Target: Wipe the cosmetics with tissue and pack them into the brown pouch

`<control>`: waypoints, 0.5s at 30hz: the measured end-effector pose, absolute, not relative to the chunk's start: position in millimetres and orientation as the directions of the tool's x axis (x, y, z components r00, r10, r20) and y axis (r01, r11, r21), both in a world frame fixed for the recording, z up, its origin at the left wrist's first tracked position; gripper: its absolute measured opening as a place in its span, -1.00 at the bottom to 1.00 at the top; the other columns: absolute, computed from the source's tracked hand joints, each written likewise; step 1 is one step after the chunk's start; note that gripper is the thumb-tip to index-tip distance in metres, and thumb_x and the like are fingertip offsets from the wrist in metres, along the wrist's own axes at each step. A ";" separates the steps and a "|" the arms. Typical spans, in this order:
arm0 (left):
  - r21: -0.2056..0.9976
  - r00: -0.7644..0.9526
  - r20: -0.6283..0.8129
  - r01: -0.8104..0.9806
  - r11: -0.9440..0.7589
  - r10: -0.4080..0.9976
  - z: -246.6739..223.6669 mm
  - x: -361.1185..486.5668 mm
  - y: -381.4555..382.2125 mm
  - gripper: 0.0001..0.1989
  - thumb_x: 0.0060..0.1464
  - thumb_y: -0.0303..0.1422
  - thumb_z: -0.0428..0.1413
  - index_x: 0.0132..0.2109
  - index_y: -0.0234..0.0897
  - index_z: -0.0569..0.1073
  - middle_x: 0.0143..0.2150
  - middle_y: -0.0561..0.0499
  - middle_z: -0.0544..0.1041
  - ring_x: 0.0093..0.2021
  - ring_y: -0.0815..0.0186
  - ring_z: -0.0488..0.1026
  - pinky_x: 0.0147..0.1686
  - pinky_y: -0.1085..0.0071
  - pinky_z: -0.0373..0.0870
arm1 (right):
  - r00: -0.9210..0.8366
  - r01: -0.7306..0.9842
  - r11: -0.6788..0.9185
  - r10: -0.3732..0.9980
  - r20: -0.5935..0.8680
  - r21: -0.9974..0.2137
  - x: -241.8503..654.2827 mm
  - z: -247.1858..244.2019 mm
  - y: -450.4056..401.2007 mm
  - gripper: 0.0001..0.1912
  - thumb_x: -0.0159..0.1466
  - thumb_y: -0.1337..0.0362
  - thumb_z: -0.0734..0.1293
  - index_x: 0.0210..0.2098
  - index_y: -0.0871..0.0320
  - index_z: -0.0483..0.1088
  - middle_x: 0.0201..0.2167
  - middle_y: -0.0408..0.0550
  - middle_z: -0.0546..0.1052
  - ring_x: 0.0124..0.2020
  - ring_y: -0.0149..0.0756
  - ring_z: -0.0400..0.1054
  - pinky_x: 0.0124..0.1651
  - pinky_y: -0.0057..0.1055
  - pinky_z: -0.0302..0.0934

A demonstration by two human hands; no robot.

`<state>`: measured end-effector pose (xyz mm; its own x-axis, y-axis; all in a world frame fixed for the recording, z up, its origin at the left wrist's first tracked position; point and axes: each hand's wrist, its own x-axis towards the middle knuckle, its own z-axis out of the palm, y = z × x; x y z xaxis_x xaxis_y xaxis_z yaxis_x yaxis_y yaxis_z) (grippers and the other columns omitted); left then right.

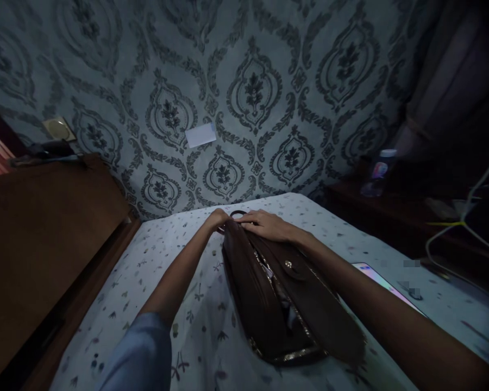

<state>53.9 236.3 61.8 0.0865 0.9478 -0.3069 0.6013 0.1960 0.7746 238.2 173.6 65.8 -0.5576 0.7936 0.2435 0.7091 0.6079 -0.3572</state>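
Observation:
A dark brown leather backpack-style bag point(277, 293) lies on the bed, its gold-toothed zip part open toward me and pale contents showing in the gap. At its far end my left hand point(218, 218) is closed on the bag's edge, beside a dark loop handle point(238, 213); its fingertips are hidden. My right hand point(267, 225) rests over the top of the same end, fingers bent against the leather and pointing at the left hand. A round metal stud point(288, 264) sits on the bag's flap.
The bed's white patterned sheet point(195, 326) runs up to a damask-papered wall point(252, 98). A lit phone point(385, 282) lies right of the bag. Farther right, a clear bottle point(378, 174) and a pale cable point(464, 217) are by dark furniture. A wooden panel point(52, 239) borders the left.

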 end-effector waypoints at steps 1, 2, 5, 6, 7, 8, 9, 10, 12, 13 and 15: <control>0.766 0.086 -0.285 0.619 0.173 0.955 64.6 55.4 237.4 -0.84 0.14 -0.37 0.19 -0.36 -0.38 0.46 -0.50 0.06 0.46 -0.47 0.40 0.42 -0.38 0.40 0.47 | -0.552 0.712 0.602 0.798 0.241 -0.362 237.7 65.9 172.6 -0.56 0.38 0.10 0.14 0.16 -0.05 0.44 0.16 -0.05 0.49 0.18 -0.01 0.32 0.24 -0.05 0.14; 0.758 0.084 -0.260 0.634 0.150 0.962 67.0 56.8 237.9 -0.84 0.10 -0.42 0.20 -0.42 -0.38 0.44 -0.56 0.08 0.41 -0.50 0.40 0.40 -0.39 0.40 0.47 | -0.547 0.713 0.597 0.802 0.242 -0.366 237.3 65.7 171.7 -0.56 0.38 0.11 0.14 0.15 -0.04 0.45 0.17 -0.05 0.48 0.19 0.00 0.31 0.25 -0.03 0.14; 0.740 0.071 -0.197 0.665 0.101 0.978 71.0 59.8 235.6 -0.84 0.04 -0.48 0.17 -0.48 -0.36 0.40 -0.65 0.11 0.32 -0.53 0.39 0.37 -0.39 0.39 0.48 | -0.528 0.717 0.588 0.809 0.258 -0.375 237.1 64.4 170.0 -0.56 0.37 0.13 0.14 0.15 -0.07 0.45 0.19 -0.10 0.47 0.22 -0.01 0.29 0.27 0.00 0.12; 0.735 0.066 -0.184 0.671 0.093 0.981 71.5 60.3 234.0 -0.85 0.04 -0.48 0.15 -0.48 -0.35 0.40 -0.65 0.11 0.32 -0.53 0.39 0.37 -0.39 0.39 0.48 | -0.524 0.717 0.586 0.811 0.262 -0.377 237.3 63.9 169.8 -0.56 0.37 0.13 0.14 0.15 -0.08 0.44 0.19 -0.12 0.47 0.22 -0.01 0.29 0.28 0.00 0.12; 0.732 0.062 -0.175 0.676 0.087 0.983 71.6 60.5 232.4 -0.86 0.04 -0.48 0.14 -0.47 -0.35 0.40 -0.64 0.10 0.32 -0.52 0.38 0.37 -0.39 0.38 0.48 | -0.520 0.715 0.584 0.812 0.266 -0.385 237.6 63.5 169.8 -0.57 0.36 0.13 0.15 0.15 -0.08 0.45 0.19 -0.12 0.47 0.23 -0.01 0.29 0.28 0.01 0.11; 0.729 0.059 -0.168 0.680 0.083 0.984 71.6 60.6 230.9 -0.87 0.04 -0.47 0.13 -0.46 -0.36 0.40 -0.63 0.09 0.33 -0.52 0.38 0.38 -0.39 0.38 0.49 | -0.516 0.710 0.583 0.813 0.272 -0.395 237.9 63.3 170.0 -0.57 0.36 0.13 0.15 0.14 -0.07 0.46 0.19 -0.12 0.47 0.22 -0.01 0.29 0.28 0.01 0.11; 0.726 0.056 -0.162 0.683 0.080 0.985 71.5 60.7 229.7 -0.87 0.05 -0.47 0.12 -0.45 -0.36 0.41 -0.63 0.08 0.34 -0.51 0.37 0.39 -0.40 0.38 0.49 | -0.512 0.704 0.581 0.813 0.277 -0.408 238.2 63.2 170.2 -0.57 0.35 0.13 0.16 0.12 -0.06 0.47 0.18 -0.11 0.48 0.21 -0.01 0.30 0.28 0.01 0.12; 0.724 0.053 -0.156 0.685 0.077 0.986 71.5 60.8 228.8 -0.88 0.05 -0.46 0.12 -0.44 -0.36 0.41 -0.61 0.07 0.35 -0.50 0.36 0.40 -0.40 0.38 0.49 | -0.508 0.697 0.581 0.814 0.282 -0.420 238.5 63.3 170.6 -0.58 0.34 0.14 0.17 0.11 -0.05 0.48 0.17 -0.10 0.49 0.20 -0.02 0.32 0.28 -0.01 0.13; 0.723 0.049 -0.143 0.688 0.071 0.988 71.3 61.2 228.2 -0.89 0.07 -0.45 0.13 -0.41 -0.38 0.43 -0.57 0.04 0.38 -0.47 0.33 0.43 -0.39 0.37 0.48 | -0.504 0.683 0.582 0.813 0.292 -0.441 239.3 63.7 171.5 -0.59 0.33 0.17 0.18 0.09 -0.03 0.49 0.14 -0.11 0.51 0.18 -0.06 0.34 0.27 -0.09 0.16; 0.724 0.047 -0.136 0.687 0.067 0.990 71.1 61.4 228.2 -0.89 0.09 -0.43 0.13 -0.38 -0.38 0.44 -0.54 0.03 0.41 -0.45 0.33 0.44 -0.39 0.36 0.48 | -0.502 0.678 0.583 0.812 0.297 -0.448 239.8 64.0 171.9 -0.59 0.33 0.18 0.17 0.09 -0.04 0.49 0.13 -0.12 0.52 0.17 -0.09 0.36 0.26 -0.12 0.17; 0.732 0.050 -0.120 0.679 0.054 0.992 70.7 62.0 228.7 -0.86 0.16 -0.36 0.14 -0.29 -0.38 0.47 -0.43 0.01 0.48 -0.40 0.33 0.46 -0.36 0.35 0.48 | -0.490 0.674 0.576 0.817 0.303 -0.463 240.8 64.6 172.4 -0.58 0.34 0.21 0.16 0.11 -0.04 0.48 0.12 -0.13 0.53 0.17 -0.11 0.37 0.25 -0.15 0.19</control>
